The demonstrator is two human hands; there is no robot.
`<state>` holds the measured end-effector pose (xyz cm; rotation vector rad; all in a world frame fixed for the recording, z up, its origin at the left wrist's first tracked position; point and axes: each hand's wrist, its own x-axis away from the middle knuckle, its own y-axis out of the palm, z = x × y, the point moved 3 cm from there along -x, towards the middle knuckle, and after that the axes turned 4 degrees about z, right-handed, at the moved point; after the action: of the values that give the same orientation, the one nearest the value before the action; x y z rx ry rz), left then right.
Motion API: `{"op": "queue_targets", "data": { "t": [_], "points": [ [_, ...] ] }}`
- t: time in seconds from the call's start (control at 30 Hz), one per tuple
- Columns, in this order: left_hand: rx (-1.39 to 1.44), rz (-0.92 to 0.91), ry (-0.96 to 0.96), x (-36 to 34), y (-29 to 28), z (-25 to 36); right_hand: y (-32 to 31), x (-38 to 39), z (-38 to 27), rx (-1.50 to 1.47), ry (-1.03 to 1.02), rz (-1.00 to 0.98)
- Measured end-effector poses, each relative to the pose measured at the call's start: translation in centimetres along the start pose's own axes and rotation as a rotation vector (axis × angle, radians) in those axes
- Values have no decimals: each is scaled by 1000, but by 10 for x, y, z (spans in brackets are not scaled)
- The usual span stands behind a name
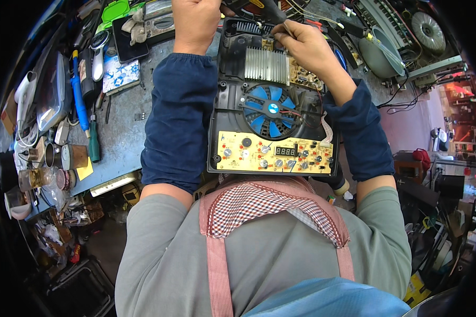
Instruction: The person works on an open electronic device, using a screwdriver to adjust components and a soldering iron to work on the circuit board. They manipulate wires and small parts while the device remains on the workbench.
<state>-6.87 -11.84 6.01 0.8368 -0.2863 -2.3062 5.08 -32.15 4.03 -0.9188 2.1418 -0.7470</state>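
An opened black appliance housing lies on the bench edge, with a finned heatsink, a blue-bladed fan and a yellow circuit board with a display. My left hand is closed at the top edge, beside a dark tool with a yellow mark; what it grips is cut off. My right hand pinches above the heatsink, near that tool's tip; what lies between its fingertips is too small to make out.
Tools, a blue-patterned box and small cups crowd the left of the bench. A grey bowl, cables and a toroidal coil sit at the back right. Assorted clutter lies below the bench on both sides.
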Motion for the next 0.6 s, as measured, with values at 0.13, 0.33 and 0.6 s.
{"op": "queue_targets", "data": {
  "t": [0.13,0.33,0.6],
  "points": [
    [-21,8,-8,-1,-1,0,2,0,1,43,-52,27],
    [-15,1,-12,0,-1,2,1,2,-6,59,-105,26],
    [-35,26,-11,-1,-3,4,-4,2,-17,115,10,-50]
  ]
}}
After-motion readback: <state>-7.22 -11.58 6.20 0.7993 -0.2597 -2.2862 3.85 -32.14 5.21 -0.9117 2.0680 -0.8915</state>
